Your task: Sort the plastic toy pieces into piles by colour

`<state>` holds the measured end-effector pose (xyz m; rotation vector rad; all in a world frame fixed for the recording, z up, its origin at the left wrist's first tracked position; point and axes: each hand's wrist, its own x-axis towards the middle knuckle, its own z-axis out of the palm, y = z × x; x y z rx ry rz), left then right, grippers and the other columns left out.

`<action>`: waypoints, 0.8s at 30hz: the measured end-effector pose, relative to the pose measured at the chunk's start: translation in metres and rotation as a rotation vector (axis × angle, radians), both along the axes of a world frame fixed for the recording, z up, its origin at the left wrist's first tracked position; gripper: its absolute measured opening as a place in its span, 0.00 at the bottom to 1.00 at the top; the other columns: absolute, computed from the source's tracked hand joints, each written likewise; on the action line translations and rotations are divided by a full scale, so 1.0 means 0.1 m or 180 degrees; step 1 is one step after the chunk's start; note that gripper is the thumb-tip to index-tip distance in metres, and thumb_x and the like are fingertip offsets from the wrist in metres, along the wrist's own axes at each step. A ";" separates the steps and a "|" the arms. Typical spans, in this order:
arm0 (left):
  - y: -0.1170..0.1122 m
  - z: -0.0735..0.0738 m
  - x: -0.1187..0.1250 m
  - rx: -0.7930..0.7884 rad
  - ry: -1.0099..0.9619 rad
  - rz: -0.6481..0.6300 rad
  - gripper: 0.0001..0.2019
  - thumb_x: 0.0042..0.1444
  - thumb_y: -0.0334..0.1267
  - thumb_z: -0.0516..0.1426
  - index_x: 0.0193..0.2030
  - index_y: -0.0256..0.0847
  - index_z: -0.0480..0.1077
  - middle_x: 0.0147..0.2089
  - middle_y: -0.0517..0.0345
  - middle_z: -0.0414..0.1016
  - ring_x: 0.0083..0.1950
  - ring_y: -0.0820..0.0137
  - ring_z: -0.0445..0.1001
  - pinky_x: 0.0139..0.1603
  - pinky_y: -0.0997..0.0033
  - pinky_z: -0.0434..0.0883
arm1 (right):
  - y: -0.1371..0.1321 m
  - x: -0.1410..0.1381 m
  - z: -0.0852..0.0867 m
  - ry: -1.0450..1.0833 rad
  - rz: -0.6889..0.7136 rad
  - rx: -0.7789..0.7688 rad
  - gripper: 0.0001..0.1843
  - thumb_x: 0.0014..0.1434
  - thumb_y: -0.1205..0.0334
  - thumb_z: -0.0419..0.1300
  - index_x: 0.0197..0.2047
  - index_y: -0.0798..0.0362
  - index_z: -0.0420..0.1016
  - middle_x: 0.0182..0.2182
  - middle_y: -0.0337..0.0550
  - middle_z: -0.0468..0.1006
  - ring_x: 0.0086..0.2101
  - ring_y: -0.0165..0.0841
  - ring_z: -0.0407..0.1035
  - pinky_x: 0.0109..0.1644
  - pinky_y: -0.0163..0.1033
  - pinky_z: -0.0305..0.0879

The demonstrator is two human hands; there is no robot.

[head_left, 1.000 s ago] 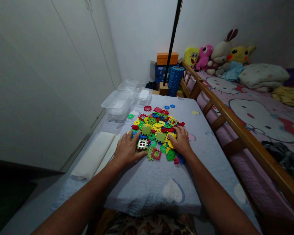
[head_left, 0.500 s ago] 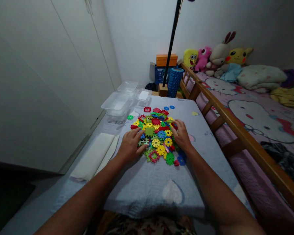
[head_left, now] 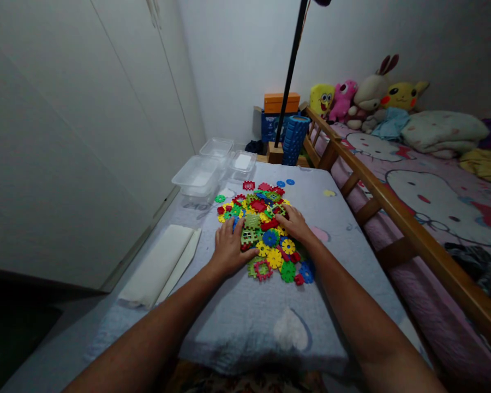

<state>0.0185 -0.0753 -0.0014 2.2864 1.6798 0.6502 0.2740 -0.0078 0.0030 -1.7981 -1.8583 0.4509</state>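
Note:
A heap of colorful plastic building pieces (head_left: 274,257), snowflake discs and notched squares in red, yellow, green and blue, lies on the cloth-covered table. At its left edge my left hand (head_left: 229,248) rests with fingers spread and thumb apart, touching the pieces beside a green notched square (head_left: 252,221). My right hand (head_left: 297,225) reaches over the right side of the heap, fingers stretched out and thumb apart. Near its fingertips is a light green square frame (head_left: 277,209). Some pieces under both hands are hidden.
Clear plastic containers (head_left: 196,173) stand at the table's back left. A folded whitish cloth or sheet (head_left: 159,265) lies at the left edge. Wooden bed rail (head_left: 364,188) runs along the right; a black pole (head_left: 289,73) rises behind the table.
Both hands have pressed into the heap, my left moving right and my right moving left. Pieces between them have shifted, and the light green frame now shows near my right fingers.

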 end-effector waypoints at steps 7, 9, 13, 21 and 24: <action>0.33 0.18 0.01 -0.0111 -0.0309 -0.0735 0.44 0.56 0.59 0.61 0.74 0.42 0.53 0.73 0.39 0.59 0.74 0.48 0.56 0.73 0.37 0.51 | 0.02 0.15 0.23 0.0849 0.0912 -0.0250 0.24 0.59 0.48 0.61 0.54 0.52 0.79 0.54 0.48 0.80 0.51 0.42 0.74 0.58 0.47 0.68; 0.40 0.23 -0.04 0.0077 -0.0403 -0.0658 0.38 0.59 0.58 0.59 0.71 0.44 0.57 0.73 0.42 0.60 0.73 0.51 0.58 0.73 0.40 0.51 | 0.19 0.25 0.27 0.0830 0.0741 -0.0110 0.20 0.61 0.48 0.59 0.48 0.53 0.81 0.48 0.48 0.82 0.49 0.41 0.74 0.58 0.47 0.68; 0.61 0.20 -0.12 0.0467 -0.0468 0.0167 0.26 0.67 0.53 0.51 0.66 0.43 0.64 0.69 0.43 0.65 0.71 0.53 0.61 0.72 0.45 0.57 | 0.71 0.43 0.24 0.0478 -0.0059 0.0181 0.20 0.61 0.50 0.59 0.48 0.55 0.81 0.48 0.52 0.80 0.52 0.43 0.72 0.60 0.48 0.66; 0.77 -0.07 -0.15 0.0501 -0.0330 0.0507 0.27 0.66 0.54 0.52 0.64 0.38 0.65 0.66 0.39 0.67 0.70 0.51 0.61 0.71 0.44 0.59 | 1.47 0.41 0.12 -0.0201 -0.0824 -0.0322 0.33 0.62 0.46 0.61 0.65 0.53 0.70 0.65 0.60 0.66 0.62 0.45 0.62 0.66 0.50 0.56; 0.75 -0.05 -0.17 0.0400 -0.0442 0.0246 0.25 0.66 0.53 0.52 0.64 0.41 0.65 0.65 0.43 0.69 0.68 0.54 0.64 0.70 0.46 0.61 | 1.55 0.27 0.13 -0.0381 -0.0610 -0.0426 0.31 0.62 0.43 0.60 0.62 0.52 0.74 0.64 0.58 0.68 0.62 0.48 0.62 0.66 0.54 0.55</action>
